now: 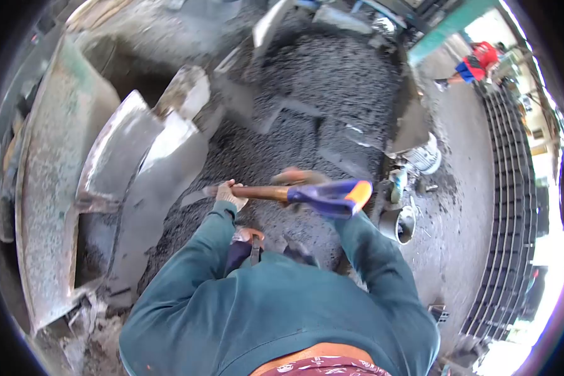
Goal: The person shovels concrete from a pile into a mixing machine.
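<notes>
A tool with a brown wooden shaft (263, 192) lies level across the front of my body. Its blue and orange handle end (332, 195) points right and is smeared by motion. My left hand (231, 195) is wrapped round the shaft near its left end, where a grey metal part (196, 197) shows. Above the blue handle, my right hand (300, 177) is blurred, and its fingers cannot be made out. Dark grey wet mix (332, 81) covers the ground ahead and beneath the tool.
Metal sheets (163, 182) and a greenish metal trough (56, 169) stand left. A white bucket (425, 156) and a grey bucket (400, 225) are at right. Beyond them are rows of dark blocks (511, 213) and a person in red (480, 61).
</notes>
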Tool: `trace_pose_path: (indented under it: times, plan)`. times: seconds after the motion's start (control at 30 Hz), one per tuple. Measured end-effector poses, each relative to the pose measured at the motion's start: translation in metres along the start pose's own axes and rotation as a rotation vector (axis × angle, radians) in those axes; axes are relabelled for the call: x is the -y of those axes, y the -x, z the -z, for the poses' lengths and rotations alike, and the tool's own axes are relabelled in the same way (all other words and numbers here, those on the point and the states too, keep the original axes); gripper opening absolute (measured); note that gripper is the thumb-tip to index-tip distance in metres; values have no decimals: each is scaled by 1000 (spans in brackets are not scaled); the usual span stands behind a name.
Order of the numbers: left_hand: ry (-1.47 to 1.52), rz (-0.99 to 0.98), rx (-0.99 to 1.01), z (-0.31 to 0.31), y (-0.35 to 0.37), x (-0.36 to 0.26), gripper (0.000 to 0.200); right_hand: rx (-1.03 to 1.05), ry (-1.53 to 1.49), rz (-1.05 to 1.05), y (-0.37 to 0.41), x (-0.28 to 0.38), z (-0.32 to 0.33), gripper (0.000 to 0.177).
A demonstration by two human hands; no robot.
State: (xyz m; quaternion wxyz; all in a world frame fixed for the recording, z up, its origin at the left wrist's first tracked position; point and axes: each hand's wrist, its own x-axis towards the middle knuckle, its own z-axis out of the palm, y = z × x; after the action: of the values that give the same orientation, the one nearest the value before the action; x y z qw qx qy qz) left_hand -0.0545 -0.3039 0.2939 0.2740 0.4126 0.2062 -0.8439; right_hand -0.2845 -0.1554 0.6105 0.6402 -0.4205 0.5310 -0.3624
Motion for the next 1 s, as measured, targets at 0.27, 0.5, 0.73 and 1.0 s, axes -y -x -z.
trace_pose_path:
  times: [0.27, 0.5, 0.73, 1.0]
  plan:
    - [-202, -123, 35, -6, 91, 167, 10, -795, 61, 58, 359, -131, 11, 73]
    - [-643, 257, 469, -40, 237, 329, 9, -1468, -1006, -272, 536, -359, -155, 5]
    - [-672, 525, 610, -101, 197, 390, 13, -1604, -1294, 29, 522, -311, -253, 12]
    - [-798, 524, 577, -226, 117, 333, 17, -1648, -1344, 243, 391, -199, -226, 15]
